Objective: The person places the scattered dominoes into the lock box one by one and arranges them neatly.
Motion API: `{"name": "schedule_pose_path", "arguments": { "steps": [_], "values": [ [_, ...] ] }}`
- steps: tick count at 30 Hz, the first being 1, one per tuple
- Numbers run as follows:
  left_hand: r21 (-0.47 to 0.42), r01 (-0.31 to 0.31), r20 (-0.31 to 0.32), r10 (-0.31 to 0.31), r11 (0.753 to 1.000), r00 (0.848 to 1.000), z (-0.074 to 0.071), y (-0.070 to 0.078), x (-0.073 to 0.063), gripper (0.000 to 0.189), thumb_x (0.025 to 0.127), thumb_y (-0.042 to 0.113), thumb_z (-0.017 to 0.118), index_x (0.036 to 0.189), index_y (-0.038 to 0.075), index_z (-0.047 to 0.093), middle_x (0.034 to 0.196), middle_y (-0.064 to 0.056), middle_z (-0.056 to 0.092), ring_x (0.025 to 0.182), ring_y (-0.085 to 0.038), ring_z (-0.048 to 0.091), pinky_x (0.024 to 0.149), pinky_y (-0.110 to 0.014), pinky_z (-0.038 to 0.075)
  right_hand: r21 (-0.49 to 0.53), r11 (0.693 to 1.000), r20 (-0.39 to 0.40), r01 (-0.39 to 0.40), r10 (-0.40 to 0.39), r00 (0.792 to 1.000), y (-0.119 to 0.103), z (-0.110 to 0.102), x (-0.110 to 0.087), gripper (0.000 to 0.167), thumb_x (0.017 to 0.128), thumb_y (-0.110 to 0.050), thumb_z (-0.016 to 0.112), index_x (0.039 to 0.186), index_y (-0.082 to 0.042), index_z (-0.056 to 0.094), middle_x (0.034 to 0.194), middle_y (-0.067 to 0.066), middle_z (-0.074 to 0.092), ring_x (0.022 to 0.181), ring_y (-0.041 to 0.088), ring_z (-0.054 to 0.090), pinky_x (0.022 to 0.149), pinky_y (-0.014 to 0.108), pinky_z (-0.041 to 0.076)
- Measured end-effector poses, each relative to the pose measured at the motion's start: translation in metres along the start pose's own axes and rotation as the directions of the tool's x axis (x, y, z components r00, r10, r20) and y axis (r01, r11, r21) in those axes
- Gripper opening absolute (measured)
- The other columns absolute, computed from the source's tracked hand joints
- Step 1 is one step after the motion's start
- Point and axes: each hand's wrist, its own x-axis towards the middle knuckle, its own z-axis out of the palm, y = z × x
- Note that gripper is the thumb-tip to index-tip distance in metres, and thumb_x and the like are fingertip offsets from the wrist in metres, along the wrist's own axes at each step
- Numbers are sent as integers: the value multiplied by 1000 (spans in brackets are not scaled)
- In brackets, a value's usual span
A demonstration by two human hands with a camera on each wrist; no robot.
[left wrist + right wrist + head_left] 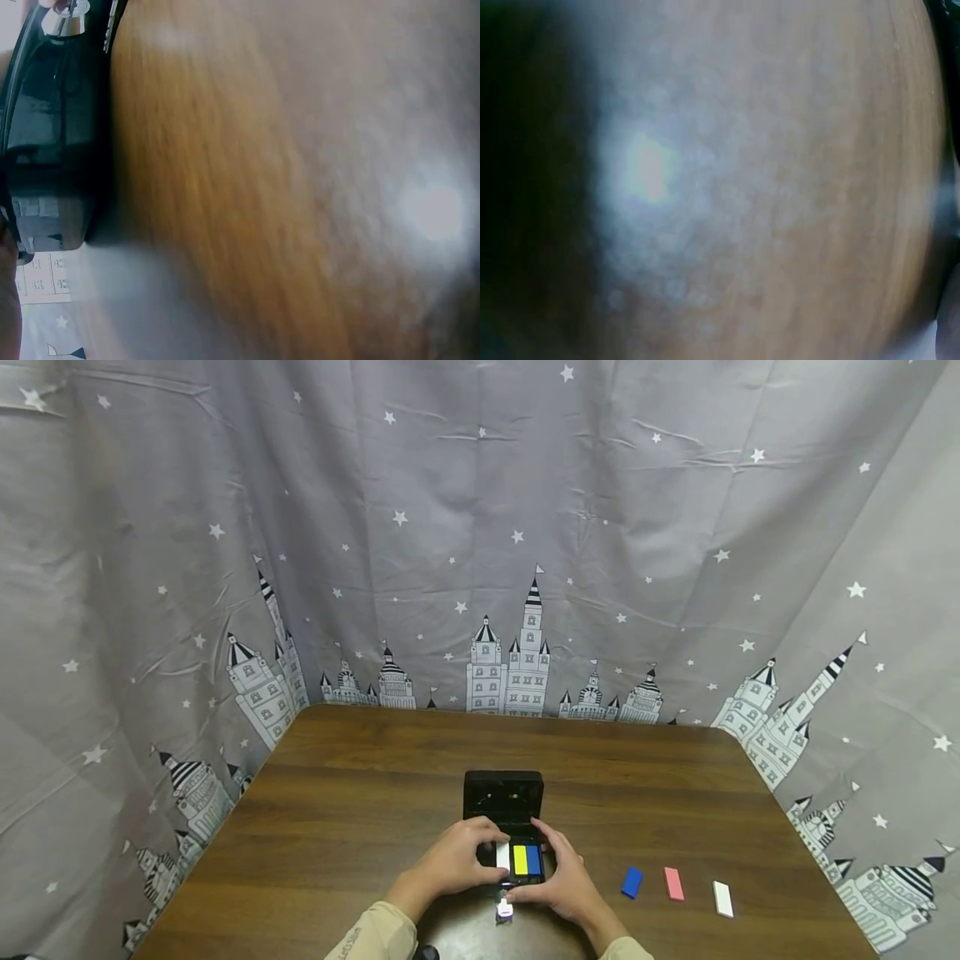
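A small black box [503, 793] stands on the table with its lid raised toward the back. Inside it, a white block [502, 857], a yellow block [520, 860] and a blue block [533, 860] lie side by side. My left hand [453, 862] pinches the white block lengthwise between thumb and fingers at the box's left side. With thumb in front and fingers toward the back, my right hand [564, 878] grips the box's right side. A white key tag [504, 908] hangs at the front; the left wrist view shows a silver lock [66, 22] there.
On the brown wooden table [360, 793], to the right of the box, lie a loose blue block [632, 882], a pink block [673, 884] and another white block [723, 899]. A grey curtain [420, 527] with stars and castles surrounds the table's far sides.
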Motion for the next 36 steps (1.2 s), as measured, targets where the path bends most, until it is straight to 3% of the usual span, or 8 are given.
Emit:
{"name": "schedule_pose_path", "arguments": {
  "steps": [5,12,21,25,28,30,32,36],
  "values": [
    [56,26,27,-27,998,999,3,3,3,44,81,40,83,116,14,76,110,7,67,92,-6,59,81,-30,51,5,1000,7,-13,13,1000,-1,0,0,106,63,-44,96,152,-21,42,148,14,44,124,35,47,99,67,38],
    [168,18,55,-28,986,998,8,6,7,42,81,44,82,113,17,77,108,8,68,96,-10,60,85,-30,46,-5,1000,5,-9,9,1000,-1,1,0,107,62,-45,96,152,-21,43,147,13,45,123,33,47,99,67,38],
    [192,32,45,-41,981,998,14,8,12,50,77,46,85,115,14,76,109,5,72,97,-10,62,82,-29,44,-19,1000,-6,0,0,1000,1,-1,-2,107,61,-45,96,152,-21,43,146,12,47,122,32,48,98,67,38],
    [128,-13,-52,19,992,998,14,7,8,47,79,41,85,114,12,75,108,4,71,99,-12,63,88,-35,47,-15,1000,-17,14,-14,1000,2,0,-2,108,60,-43,97,151,-20,44,145,12,47,121,32,48,98,66,38],
    [32,-36,-182,41,999,983,9,4,-6,43,79,38,85,111,12,74,107,6,69,103,-14,62,92,-44,46,-16,1000,-4,10,-10,1000,3,3,-2,108,61,-45,97,152,-21,44,145,12,48,121,31,47,97,67,37],
    [-27,-3,-265,-4,1000,964,4,0,-17,47,76,43,86,112,15,73,107,9,66,104,-16,59,90,-48,43,-16,1000,5,8,-8,1000,3,5,-1,108,61,-45,96,152,-22,43,145,12,47,122,32,47,97,70,34],
    [-77,71,-287,-91,994,954,-1,-5,-27,58,72,51,86,117,18,70,110,8,61,107,-19,54,89,-50,39,-10,1000,6,7,-7,1000,3,5,-1,109,60,-45,97,152,-22,43,145,12,47,122,32,46,98,73,31],
    [-126,186,-212,-209,975,954,-9,-15,-36,83,65,64,85,133,23,61,123,3,58,117,-25,46,93,-55,34,13,1000,-20,22,-22,1000,2,2,0,110,58,-41,99,151,-21,44,144,13,47,123,32,47,101,75,24]
  ]
}}
